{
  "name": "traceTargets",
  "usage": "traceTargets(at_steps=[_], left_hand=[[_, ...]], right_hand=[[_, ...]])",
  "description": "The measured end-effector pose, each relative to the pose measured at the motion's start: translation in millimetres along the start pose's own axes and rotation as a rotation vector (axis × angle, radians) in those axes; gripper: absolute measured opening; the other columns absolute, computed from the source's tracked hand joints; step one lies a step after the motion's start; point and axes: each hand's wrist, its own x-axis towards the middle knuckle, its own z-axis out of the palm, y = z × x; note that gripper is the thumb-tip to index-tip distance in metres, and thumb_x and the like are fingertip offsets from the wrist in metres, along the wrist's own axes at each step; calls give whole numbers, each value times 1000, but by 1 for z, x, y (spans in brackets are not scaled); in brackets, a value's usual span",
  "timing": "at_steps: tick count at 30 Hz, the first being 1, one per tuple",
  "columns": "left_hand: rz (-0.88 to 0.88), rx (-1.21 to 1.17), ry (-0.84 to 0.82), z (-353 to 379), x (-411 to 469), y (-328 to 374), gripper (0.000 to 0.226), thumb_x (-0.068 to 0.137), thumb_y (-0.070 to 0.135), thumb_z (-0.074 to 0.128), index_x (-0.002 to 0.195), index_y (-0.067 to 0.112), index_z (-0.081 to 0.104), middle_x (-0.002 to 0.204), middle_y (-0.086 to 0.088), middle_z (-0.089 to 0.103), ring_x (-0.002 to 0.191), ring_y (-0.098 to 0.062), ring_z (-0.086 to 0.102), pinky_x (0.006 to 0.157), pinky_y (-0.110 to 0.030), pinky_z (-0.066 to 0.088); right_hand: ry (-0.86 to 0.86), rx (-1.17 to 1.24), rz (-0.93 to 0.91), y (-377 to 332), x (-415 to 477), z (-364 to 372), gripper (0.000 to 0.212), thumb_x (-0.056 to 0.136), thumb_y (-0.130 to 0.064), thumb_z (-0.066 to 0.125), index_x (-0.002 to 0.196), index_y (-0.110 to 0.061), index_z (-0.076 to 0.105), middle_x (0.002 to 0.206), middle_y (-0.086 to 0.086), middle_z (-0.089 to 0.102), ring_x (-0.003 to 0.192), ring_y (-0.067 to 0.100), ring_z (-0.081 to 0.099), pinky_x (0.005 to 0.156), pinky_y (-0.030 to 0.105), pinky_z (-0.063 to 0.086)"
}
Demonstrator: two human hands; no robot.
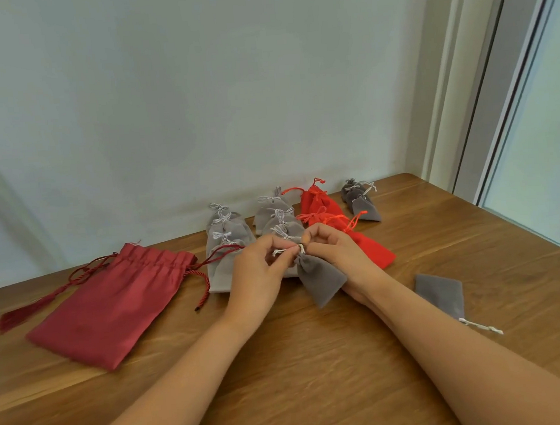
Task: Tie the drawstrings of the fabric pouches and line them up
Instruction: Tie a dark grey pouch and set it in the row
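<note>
Now, at the left of the frame the big red pouch [111,302] lies flat on the table [285,379] with its twisted cord loose. It looks limp and light, so take it by the cord ends, not the cloth. In the middle, your left hand [260,274] pinches one end of the white drawstring [286,250] between its fingertips. Your right hand [335,251] pinches the same cord close by the gathered neck of the grey pouch [320,279], which droops between your wrists. Whether its lower corner touches the wood is hard to tell. That plush cloth likely gives you nothing to pull against and the thin cord may slip, so keep both pinches near the neck and draw evenly. Behind your hands lie the tied pouches [279,219] in rows. Lower right, a loose pouch [441,295] waits flat, cord trailing.
</note>
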Motion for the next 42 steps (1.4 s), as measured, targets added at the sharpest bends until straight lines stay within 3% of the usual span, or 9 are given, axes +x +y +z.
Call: traceTargets(at_steps=[7, 11, 14, 16, 19, 26, 31, 38, 42], left_hand=[[-134, 17, 29, -11, 9, -15, 7, 84, 24, 71, 78, 22, 68, 77, 8, 70, 73, 3, 62, 67, -9, 45], [-238, -27, -32, -14, 11, -23, 9, 86, 22, 69, 79, 15, 68, 75, 6, 70, 71, 4, 62, 70, -9, 43], [-235, 15, -71, -14, 10, -23, 12, 87, 19, 68, 77, 14, 67, 74, 5, 70, 68, 7, 61, 65, -4, 41], [-231, 36, -76, -13, 10, -23, 13, 87, 19, 68, 74, 16, 67, 73, 5, 70, 67, 8, 61, 64, -5, 41], [-244, 33, -70, -13, 10, -22, 14, 87, 20, 68, 74, 17, 67, 74, 5, 70, 68, 6, 61, 64, -5, 41], [-212, -38, -61, -10, 9, -13, 10, 85, 19, 70, 77, 12, 69, 73, 2, 70, 67, 3, 63, 65, -5, 43], [-165, -21, -31, -8, 8, -12, 9, 81, 26, 74, 77, 18, 70, 80, 2, 71, 78, -7, 63, 70, -14, 45], [-115, -17, -27, -3, 7, -8, 9, 80, 23, 76, 76, 18, 70, 80, 2, 72, 75, -1, 62, 66, -9, 45], [-193, -108, -17, -6, 5, -7, 9, 81, 18, 74, 79, 10, 71, 80, 1, 70, 66, 8, 58, 61, -4, 42]], right_hand=[[138, -559, -172, 0, 0, -4, 22, 86, -3, 60, 93, -16, 76, 74, 5, 69, 65, 12, 59, 62, 31, 52], [186, -882, -288, -9, -4, -3, 18, 81, -3, 61, 83, -12, 76, 63, -6, 60, 58, 3, 51, 59, 16, 41], [208, -1034, -327, -17, -6, -7, 18, 76, 0, 59, 74, -6, 76, 70, 6, 69, 67, 17, 59, 65, 28, 44], [204, -1074, -321, -22, -8, -12, 20, 75, 0, 58, 75, -6, 77, 73, 6, 70, 69, 20, 59, 62, 22, 43], [198, -1093, -320, -27, -11, -16, 21, 77, -2, 60, 82, -10, 79, 75, -3, 66, 70, 9, 52, 61, 9, 37], [144, -1000, -273, -37, -15, -30, 19, 80, -7, 64, 80, -20, 78, 70, -20, 60, 70, -6, 55, 64, 6, 38], [26, -840, -98, -50, -17, -40, 21, 79, -5, 64, 76, -22, 76, 54, -9, 63, 56, 2, 58, 62, 11, 46], [-200, -880, 59, -69, -2, -39, 20, 84, -3, 61, 88, -14, 77, 69, -1, 70, 63, 9, 61, 65, 13, 49], [-188, -682, 47, -65, -8, -56, 15, 86, -1, 65, 91, -10, 76, 70, -1, 68, 64, 6, 58, 60, 15, 46]])
